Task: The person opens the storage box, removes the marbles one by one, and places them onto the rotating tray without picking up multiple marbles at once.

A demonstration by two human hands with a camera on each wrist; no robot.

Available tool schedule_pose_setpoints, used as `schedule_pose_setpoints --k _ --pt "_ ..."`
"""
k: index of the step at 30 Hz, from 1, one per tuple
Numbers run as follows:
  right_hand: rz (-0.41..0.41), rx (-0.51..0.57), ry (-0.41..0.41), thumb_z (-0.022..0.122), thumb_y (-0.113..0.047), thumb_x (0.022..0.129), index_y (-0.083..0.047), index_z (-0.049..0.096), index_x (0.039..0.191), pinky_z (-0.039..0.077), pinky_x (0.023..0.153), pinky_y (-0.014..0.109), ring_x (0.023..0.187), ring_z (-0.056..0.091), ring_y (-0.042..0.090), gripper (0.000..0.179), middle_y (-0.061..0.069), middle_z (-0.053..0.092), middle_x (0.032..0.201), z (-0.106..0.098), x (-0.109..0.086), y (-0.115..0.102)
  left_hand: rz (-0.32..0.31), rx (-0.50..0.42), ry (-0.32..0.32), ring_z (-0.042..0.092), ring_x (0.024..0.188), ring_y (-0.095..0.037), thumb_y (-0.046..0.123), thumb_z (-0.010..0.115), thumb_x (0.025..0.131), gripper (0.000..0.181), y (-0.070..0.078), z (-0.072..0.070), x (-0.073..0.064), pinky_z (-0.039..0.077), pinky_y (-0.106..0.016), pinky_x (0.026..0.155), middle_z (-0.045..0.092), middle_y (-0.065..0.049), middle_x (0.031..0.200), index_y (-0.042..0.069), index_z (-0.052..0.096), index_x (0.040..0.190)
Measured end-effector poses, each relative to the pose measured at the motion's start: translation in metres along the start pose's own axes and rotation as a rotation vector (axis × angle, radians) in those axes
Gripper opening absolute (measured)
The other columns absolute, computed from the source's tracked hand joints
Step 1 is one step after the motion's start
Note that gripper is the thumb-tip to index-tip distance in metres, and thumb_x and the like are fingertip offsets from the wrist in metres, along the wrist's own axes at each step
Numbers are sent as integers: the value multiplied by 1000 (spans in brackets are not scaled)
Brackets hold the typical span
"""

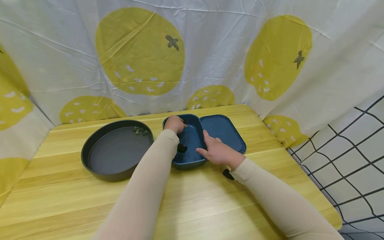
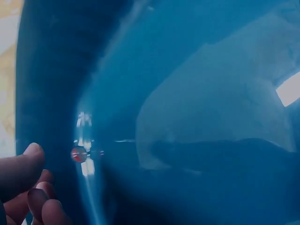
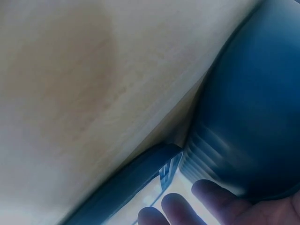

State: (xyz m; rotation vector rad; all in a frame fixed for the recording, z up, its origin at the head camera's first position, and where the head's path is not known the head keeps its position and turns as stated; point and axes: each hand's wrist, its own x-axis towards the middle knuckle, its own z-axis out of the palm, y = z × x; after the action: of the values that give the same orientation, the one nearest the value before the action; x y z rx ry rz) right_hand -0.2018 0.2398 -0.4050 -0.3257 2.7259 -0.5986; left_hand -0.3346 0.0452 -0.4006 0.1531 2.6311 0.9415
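Note:
My left hand (image 1: pixel 175 124) reaches over the left wall into a blue rectangular container (image 1: pixel 190 160). In the left wrist view, its bent fingers (image 2: pixel 52 213) and thumb hold nothing. A small clear marble (image 2: pixel 79 153) with a reddish-orange tint lies in the container just beyond the fingertips, apart from them. At the container's right side, my right hand (image 1: pixel 220 151) rests against the wall, with the thumb over the rim. The right wrist view shows loosely extended fingers (image 3: pixel 213 194) beside the container's ribbed outer wall (image 3: pixel 248 117).
A flat blue lid (image 1: pixel 223 131) lies right of the container, next to its wall. To the left stands a round dark pan (image 1: pixel 117 173) with several small greenish marbles (image 1: pixel 140 130) at its far right. A patterned curtain (image 1: pixel 210 50) hangs behind; black wire mesh (image 1: pixel 345 166) borders the right.

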Motion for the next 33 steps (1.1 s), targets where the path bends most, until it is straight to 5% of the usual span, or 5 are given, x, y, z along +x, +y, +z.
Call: schedule_pose_setpoints --k 5,14,25,33 --pt "-4 -6 1 47 -56 109 -3 -7 168 24 129 59 160 16 51 96 16 12 177 0 1 0 -15 71 14 58 139 -29 24 64 106 39 -2 10 7 50 -43 114 62 -8 152 10 67 143" --pt "3 2 1 49 -54 109 -4 -7 168 24 128 59 160 17 50 96 14 11 178 1 1 -1 -42 55 58 63 130 -29 23 66 105 37 0 23 12 53 -43 110 65 -7 147 13 69 140" --pt "-8 -11 6 48 -53 110 -3 -7 168 25 128 59 160 19 50 94 15 12 177 0 1 -3 7 166 136 70 105 -27 24 72 102 17 13 35 7 57 -42 100 77 -5 118 13 82 107" --pt "-3 -4 6 48 -54 110 -3 -7 168 25 128 58 160 18 50 95 15 13 177 -1 0 -3 40 161 90 69 102 -25 25 71 102 15 16 45 15 56 -42 102 78 -1 110 17 84 99"
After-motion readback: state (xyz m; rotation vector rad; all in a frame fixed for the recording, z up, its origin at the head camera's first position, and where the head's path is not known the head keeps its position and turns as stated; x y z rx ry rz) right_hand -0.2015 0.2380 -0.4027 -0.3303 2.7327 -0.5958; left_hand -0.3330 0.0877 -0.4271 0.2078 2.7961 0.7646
